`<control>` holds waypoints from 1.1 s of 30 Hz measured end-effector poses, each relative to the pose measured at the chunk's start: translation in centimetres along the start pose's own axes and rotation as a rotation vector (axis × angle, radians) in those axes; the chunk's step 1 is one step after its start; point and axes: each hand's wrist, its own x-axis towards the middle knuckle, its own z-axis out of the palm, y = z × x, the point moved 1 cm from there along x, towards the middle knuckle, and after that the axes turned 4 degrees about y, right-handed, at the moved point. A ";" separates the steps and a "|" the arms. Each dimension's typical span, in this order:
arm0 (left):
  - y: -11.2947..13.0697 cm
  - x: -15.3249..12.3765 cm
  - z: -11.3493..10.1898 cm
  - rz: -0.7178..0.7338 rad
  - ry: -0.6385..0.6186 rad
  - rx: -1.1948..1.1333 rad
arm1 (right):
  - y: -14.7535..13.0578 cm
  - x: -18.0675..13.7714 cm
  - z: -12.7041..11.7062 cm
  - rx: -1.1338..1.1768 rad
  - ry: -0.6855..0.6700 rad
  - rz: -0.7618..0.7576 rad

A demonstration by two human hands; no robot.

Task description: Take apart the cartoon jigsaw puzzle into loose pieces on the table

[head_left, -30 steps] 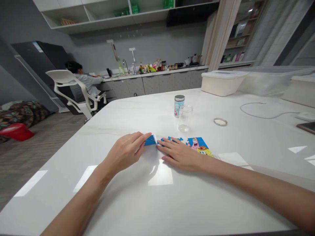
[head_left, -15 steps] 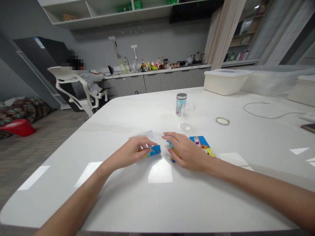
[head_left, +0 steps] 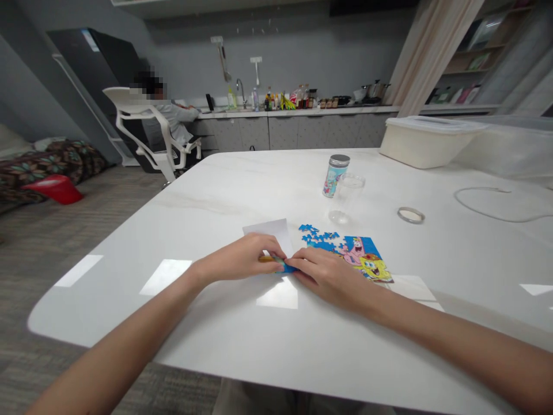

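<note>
Table (head_left: 207,190): broad, white and glossy; everything below sits on it.
Box (head_left: 425,144): white and lidded, at the far right, well apart from the hands.
Left hand (head_left: 239,260): grip curled and pressed together, pinching one end of the puzzle chunk.
Right hand (head_left: 328,275): laid flat with the fingers stretched out, tips on the chunk's other end.
Puzzle (head_left: 358,256): blue cartoon picture, part-built, just beyond the right hand.
Paper (head_left: 270,229): white sheet just beyond the left hand.
Cup (head_left: 348,196): clear and upright, beside a small tin (head_left: 336,176).
Ring (head_left: 411,215): lying flat, right of the cup.
Puzzle chunk (head_left: 286,267): blue and yellow sliver on the table between the two hands' fingertips, by the puzzle's near-left corner.
Handling: I'd judge it light, thin card, loosely locked and apt to buckle or split; better slid flat, held at both ends, than lifted.
Hard to see: fingers cover most of the chunk; I cannot tell whether it touches the puzzle.
</note>
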 end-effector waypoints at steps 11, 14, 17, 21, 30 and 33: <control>1.0 -1.1 -0.7 0.267 -0.072 0.501 | -0.1 0.2 0.0 0.030 -0.001 0.034; 0.9 -1.0 -0.7 0.224 -0.069 0.444 | -0.2 0.3 -0.2 -0.010 -0.002 0.030; 0.8 -0.9 -0.3 0.126 -0.046 0.300 | -0.2 0.3 -0.3 -0.032 0.021 0.013; 0.5 -0.6 0.2 -0.042 -0.008 0.026 | -0.1 0.2 -0.2 -0.016 0.040 0.020; 0.7 -0.5 0.2 -0.054 -0.002 0.007 | 0.2 -0.1 -0.1 0.020 0.010 0.048; 0.9 -0.6 0.1 -0.010 0.013 0.111 | 0.1 -0.1 -0.2 0.027 -0.016 0.056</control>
